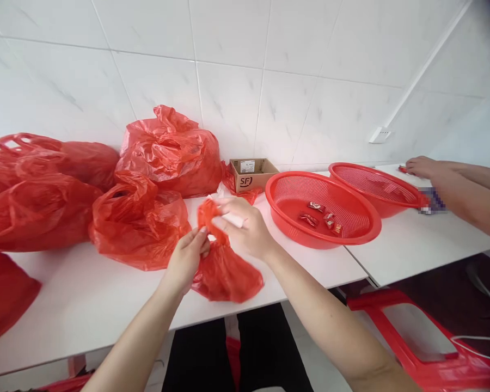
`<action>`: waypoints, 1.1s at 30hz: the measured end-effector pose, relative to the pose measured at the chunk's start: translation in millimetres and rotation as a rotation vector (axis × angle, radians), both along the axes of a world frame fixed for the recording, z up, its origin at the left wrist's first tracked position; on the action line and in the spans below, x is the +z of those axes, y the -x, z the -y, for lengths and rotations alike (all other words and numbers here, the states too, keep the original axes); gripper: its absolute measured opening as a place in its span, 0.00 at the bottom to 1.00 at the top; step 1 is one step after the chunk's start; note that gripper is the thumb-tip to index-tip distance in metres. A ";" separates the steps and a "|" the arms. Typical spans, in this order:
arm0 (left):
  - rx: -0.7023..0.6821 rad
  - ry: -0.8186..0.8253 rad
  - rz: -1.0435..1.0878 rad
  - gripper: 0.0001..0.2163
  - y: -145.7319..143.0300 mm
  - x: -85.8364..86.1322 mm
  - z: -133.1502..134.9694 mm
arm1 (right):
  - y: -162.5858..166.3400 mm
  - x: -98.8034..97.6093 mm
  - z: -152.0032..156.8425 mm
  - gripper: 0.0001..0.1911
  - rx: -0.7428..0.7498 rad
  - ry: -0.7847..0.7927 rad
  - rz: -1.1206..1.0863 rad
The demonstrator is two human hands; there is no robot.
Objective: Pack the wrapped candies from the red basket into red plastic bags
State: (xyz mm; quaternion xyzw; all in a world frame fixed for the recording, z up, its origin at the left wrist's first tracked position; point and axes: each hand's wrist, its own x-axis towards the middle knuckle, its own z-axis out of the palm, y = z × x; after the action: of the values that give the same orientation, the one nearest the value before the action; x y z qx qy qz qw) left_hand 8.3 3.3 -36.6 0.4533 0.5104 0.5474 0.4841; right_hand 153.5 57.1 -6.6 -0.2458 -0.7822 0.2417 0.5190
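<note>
A small red plastic bag [232,276] rests at the table's front edge, its lower part bulging around contents I cannot make out. My left hand [187,256] is closed in a pinch on the bag's gathered neck. Above it, my right hand [247,227] is closed on the bag's bunched top, slightly blurred. Just left of my hands lies a larger red plastic bag [141,237], crumpled and loosely open at the top. To the right stands a round red plastic basket [365,209] holding several small red-wrapped packets [309,219].
Full red bags [167,158] line the wall and fill the left side [41,212]. An open cardboard box [259,181] stands behind. A second red basket [361,182] is at the right, near another person's hands [422,166]. A red stool [396,337] stands below the table [85,305].
</note>
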 end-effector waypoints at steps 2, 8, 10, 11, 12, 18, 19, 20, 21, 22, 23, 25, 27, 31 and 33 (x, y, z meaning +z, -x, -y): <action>-0.138 0.049 -0.104 0.10 -4.0 5.6 -3.5 | 2.6 4.2 5.0 0.06 -0.065 -0.132 0.148; -0.476 0.082 -0.166 0.12 -13.1 15.7 9.1 | -5.0 -12.1 -1.3 0.11 -0.206 0.156 0.331; -0.464 0.075 -0.221 0.16 -14.6 12.9 8.9 | -11.0 -11.2 1.5 0.12 -0.189 0.220 0.309; -0.434 0.048 -0.241 0.18 -15.3 10.8 8.1 | -14.2 -8.8 3.8 0.13 -0.185 0.233 0.280; -0.391 0.002 -0.255 0.19 -15.8 8.9 7.1 | -17.4 -5.3 6.7 0.13 -0.192 0.233 0.243; -0.285 -0.193 -0.235 0.12 -10.5 9.5 6.3 | -33.2 4.1 42.9 0.11 -0.309 0.171 0.009; -0.322 -0.187 -0.214 0.10 -8.6 10.6 7.0 | -34.3 0.2 51.3 0.10 -0.304 0.194 -0.009; -0.363 -0.179 -0.197 0.09 -6.9 11.4 7.7 | -35.0 -5.3 59.1 0.09 -0.295 0.226 -0.018; -0.395 -0.170 -0.187 0.08 -5.7 11.6 8.3 | -35.6 -11.7 65.8 0.09 -0.284 0.267 -0.019; -0.411 -0.161 -0.176 0.07 -5.0 11.2 8.8 | -36.1 -18.3 70.9 0.08 -0.272 0.312 -0.010; -0.413 -0.153 -0.158 0.06 -4.9 10.2 9.2 | -36.8 -24.5 74.1 0.08 -0.257 0.355 0.007; -0.381 -0.162 -0.114 0.06 -6.0 6.5 9.3 | -39.0 -33.6 75.2 0.08 -0.252 0.399 0.049; -0.331 -0.213 -0.106 0.09 -7.2 1.9 9.0 | -42.3 -36.6 71.4 0.09 -0.296 0.329 0.071; -0.353 -0.316 -0.264 0.06 -4.3 -4.5 8.7 | -47.6 -33.5 64.1 0.18 -0.228 0.097 0.104; -0.395 -0.354 -0.336 0.05 -0.7 -5.5 9.0 | -48.5 -34.0 63.7 0.20 -0.108 0.113 0.097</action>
State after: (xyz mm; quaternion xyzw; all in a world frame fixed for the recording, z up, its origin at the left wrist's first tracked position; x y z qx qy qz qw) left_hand 9.1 -5.7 -42.1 0.7049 0.3821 0.4406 0.4037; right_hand 202.0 -6.6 -40.6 -0.3277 -0.7773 0.2448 0.4779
